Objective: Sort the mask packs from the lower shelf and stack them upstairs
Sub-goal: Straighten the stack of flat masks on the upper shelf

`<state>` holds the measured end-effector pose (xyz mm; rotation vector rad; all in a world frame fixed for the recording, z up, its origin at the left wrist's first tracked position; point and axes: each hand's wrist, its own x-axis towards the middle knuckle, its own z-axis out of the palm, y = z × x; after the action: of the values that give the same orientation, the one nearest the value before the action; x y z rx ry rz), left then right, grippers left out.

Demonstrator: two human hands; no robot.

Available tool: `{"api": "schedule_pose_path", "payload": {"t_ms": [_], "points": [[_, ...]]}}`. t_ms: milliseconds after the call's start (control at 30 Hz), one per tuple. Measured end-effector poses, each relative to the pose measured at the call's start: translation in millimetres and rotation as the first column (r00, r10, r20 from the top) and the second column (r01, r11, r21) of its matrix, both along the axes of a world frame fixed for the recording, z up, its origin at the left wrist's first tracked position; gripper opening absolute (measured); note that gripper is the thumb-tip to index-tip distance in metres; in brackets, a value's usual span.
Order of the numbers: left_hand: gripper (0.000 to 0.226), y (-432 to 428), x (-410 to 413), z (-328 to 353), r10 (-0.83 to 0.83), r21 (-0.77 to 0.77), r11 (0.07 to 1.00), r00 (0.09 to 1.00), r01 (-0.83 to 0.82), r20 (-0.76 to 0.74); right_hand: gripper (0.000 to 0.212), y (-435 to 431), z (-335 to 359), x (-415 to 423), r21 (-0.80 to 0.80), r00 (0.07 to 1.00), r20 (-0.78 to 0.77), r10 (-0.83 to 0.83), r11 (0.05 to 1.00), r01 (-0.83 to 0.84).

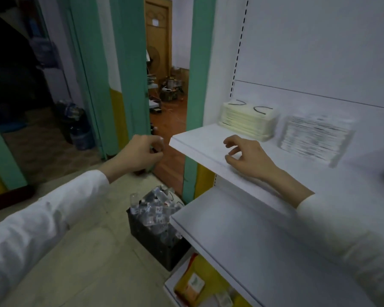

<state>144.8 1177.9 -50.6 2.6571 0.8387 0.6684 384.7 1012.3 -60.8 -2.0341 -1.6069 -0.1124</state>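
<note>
Two stacks of mask packs sit on the upper shelf [200, 145], toward its back. The left stack [247, 119] is cream, flat packs piled evenly, with two black ear loops showing on top. Just beside it, the right stack [315, 138] is white and clear-wrapped, with dark lines of print on the top pack that are too blurred to read.

The right hand [246, 154] hovers over the front of that shelf, near the cream stack, with fingers loosely curled and holding nothing. The left hand [140, 152] is out past the shelf's left end in the air, fingers drawn in toward the thumb; I cannot tell whether it pinches anything. Both arms wear white sleeves.

The lower shelf [242, 229] juts out beneath. On the floor by its corner stands a black basket [155, 238] heaped with small clear packets, their labels unreadable. Below it lies a yellow box [192, 284], its writing illegible.
</note>
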Motion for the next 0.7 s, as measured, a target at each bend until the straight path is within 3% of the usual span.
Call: {"api": "schedule_pose_path", "payload": {"t_ms": [333, 600, 700], "points": [[0.011, 154, 108, 30, -0.260, 0.055, 0.964, 0.965, 0.259, 0.015, 0.033, 103, 26, 70, 0.069, 0.943, 0.004, -0.334, 0.940, 0.333], [0.017, 237, 233, 32, -0.500, -0.007, 0.866, 0.866, 0.500, 0.030, 0.029, 119, 38, 111, 0.117, 0.782, -0.031, -0.623, 0.774, 0.622], [0.017, 241, 280, 31, -0.556, -0.038, 0.828, 0.828, 0.560, 0.075, 0.024, 110, 45, 122, 0.153, 0.681, -0.028, -0.732, 0.670, 0.726]]}}
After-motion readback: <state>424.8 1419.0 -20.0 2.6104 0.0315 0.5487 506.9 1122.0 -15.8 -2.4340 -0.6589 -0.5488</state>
